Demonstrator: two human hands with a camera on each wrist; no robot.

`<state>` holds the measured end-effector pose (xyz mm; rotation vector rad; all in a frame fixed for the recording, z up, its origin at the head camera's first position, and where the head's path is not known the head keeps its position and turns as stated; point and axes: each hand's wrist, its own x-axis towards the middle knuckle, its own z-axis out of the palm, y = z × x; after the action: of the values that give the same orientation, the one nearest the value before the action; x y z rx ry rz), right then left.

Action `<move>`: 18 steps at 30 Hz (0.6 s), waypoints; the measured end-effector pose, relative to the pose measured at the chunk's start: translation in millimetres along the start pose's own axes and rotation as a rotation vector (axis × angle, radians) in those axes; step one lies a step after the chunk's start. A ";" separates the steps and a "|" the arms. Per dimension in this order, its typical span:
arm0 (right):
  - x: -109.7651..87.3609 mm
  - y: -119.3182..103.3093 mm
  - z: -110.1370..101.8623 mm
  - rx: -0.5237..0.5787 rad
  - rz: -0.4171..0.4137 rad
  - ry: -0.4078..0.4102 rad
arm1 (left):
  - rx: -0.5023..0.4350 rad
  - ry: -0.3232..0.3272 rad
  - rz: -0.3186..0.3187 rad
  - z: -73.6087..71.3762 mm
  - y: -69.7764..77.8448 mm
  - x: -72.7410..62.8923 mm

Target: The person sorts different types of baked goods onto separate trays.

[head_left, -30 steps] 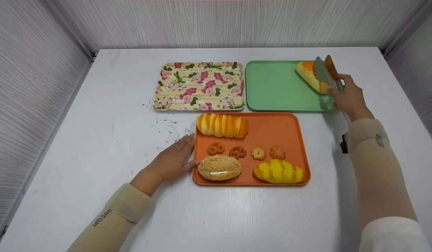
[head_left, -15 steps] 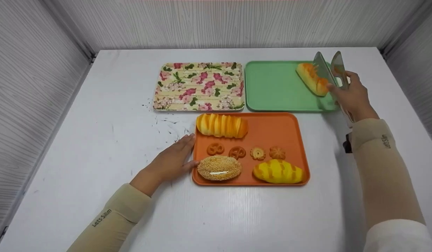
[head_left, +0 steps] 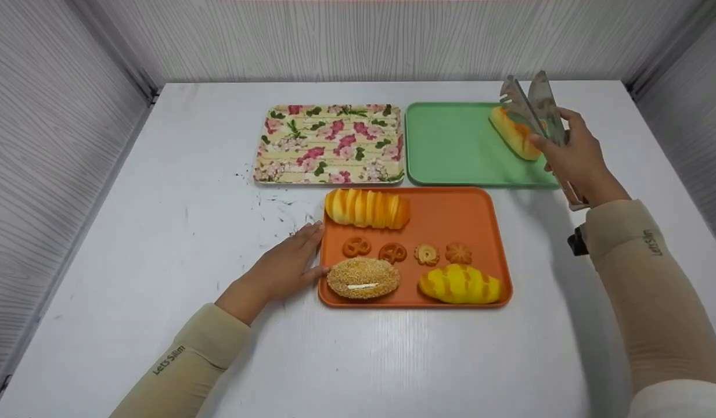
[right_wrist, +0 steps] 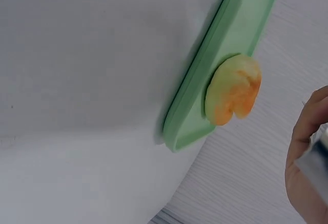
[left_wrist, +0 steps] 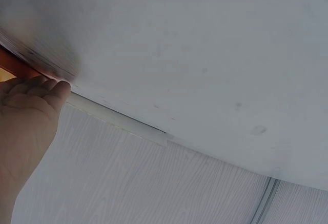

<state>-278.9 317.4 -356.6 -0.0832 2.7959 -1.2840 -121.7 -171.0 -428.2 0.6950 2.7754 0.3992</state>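
My right hand (head_left: 575, 154) grips a pair of metal tongs (head_left: 546, 107), their two blades apart and raised over the right part of the green tray (head_left: 450, 145). A bread loaf (head_left: 513, 134) with an orange top lies on that tray, partly hidden by the near blade; in the right wrist view the loaf (right_wrist: 234, 89) rests on the tray, apart from the hand. My left hand (head_left: 279, 267) lies with straight fingers against the left edge of the orange tray (head_left: 456, 209). Its thumb is beside a seeded bun (head_left: 363, 278).
On the orange tray are a sliced-looking loaf (head_left: 367, 209), a yellow striped bread (head_left: 461, 284) and several small cookies (head_left: 427, 254). A floral tray (head_left: 334, 142) stands left of the green one. Pale wood-grain panels (head_left: 369, 40) enclose the white table (head_left: 160, 232).
The tongs have opened and come off the loaf, which stays on the green tray. My right hand has lifted with them, shifting right, then slightly back left. The left hand stays put.
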 end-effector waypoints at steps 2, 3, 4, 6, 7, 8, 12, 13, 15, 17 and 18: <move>-3.3 -1.5 2.7 -0.004 -0.008 -0.019 | 0.000 0.002 0.006 0.2 -0.2 0.1; -5.1 -2.1 3.9 -0.008 -0.009 -0.028 | 0.000 0.005 0.008 0.4 -0.4 0.2; -7.1 -2.3 5.2 -0.013 -0.008 -0.039 | 0.001 0.004 0.006 0.5 -0.5 0.4; -11.5 -2.6 7.8 -0.020 -0.003 -0.059 | 0.003 0.005 0.008 0.6 -1.0 0.7; -14.2 -2.4 9.1 -0.025 -0.003 -0.069 | 0.003 0.007 0.011 0.6 -1.2 0.9; -16.9 -2.3 10.4 -0.030 -0.002 -0.077 | 0.005 0.005 0.009 0.7 -1.3 1.1; -28.7 -2.3 17.9 -0.030 -0.013 -0.117 | 0.000 0.000 0.009 1.0 -1.6 1.4; -31.9 -2.4 20.0 -0.033 -0.018 -0.126 | -0.001 0.000 0.009 1.0 -1.5 1.5; -37.9 -2.5 24.2 -0.035 -0.030 -0.145 | -0.002 0.000 0.008 1.3 -1.4 1.5; -43.3 -2.5 28.2 -0.036 -0.046 -0.162 | -0.001 0.000 0.005 1.3 -1.2 1.4; -45.7 -2.4 29.9 -0.033 -0.052 -0.168 | -0.002 0.000 0.004 1.1 -1.0 1.3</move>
<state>-230.9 296.7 -372.7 -0.2542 2.6888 -1.1813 -122.9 -171.0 -429.8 0.6995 2.7739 0.4025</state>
